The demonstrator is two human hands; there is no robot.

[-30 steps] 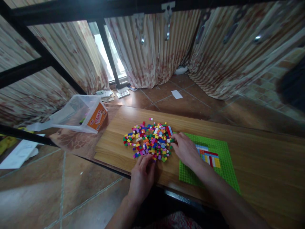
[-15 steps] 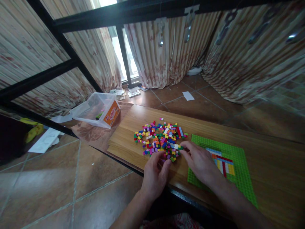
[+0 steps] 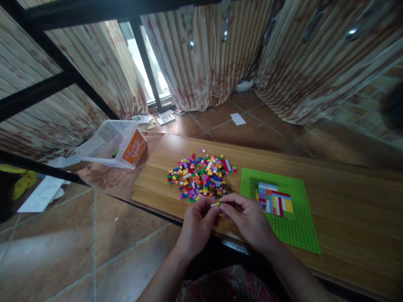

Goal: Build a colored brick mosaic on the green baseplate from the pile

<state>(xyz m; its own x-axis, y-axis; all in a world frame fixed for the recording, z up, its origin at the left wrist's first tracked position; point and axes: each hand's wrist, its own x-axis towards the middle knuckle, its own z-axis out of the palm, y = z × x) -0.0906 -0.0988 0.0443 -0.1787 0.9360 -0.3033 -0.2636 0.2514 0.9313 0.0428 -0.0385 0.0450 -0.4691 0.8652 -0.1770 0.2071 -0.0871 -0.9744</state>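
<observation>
Near the front edge of the wooden board, my left hand (image 3: 199,222) and my right hand (image 3: 247,218) meet fingertip to fingertip. Between them they pinch a small piece of building bricks (image 3: 216,204), white, yellow and green as far as it shows. Just beyond lies a loose heap of colourful building bricks (image 3: 204,178). To the right of my right hand is a green baseplate (image 3: 297,228). A flat patch of joined bricks (image 3: 273,199), in blue, white, red, yellow and orange, sits on it, its near left part close to my right hand.
The wooden board (image 3: 349,209) runs to the right. A clear plastic bin (image 3: 108,144) with an orange label stands at its left end. Black metal bars (image 3: 47,88) cross the upper left. Papers (image 3: 237,119) lie on the tiled floor beyond, before striped curtains (image 3: 201,71).
My right hand has come left and toward me from the heap, bringing the bricks to my left fingertips. The view has shifted, and more of the patch on the baseplate shows.
</observation>
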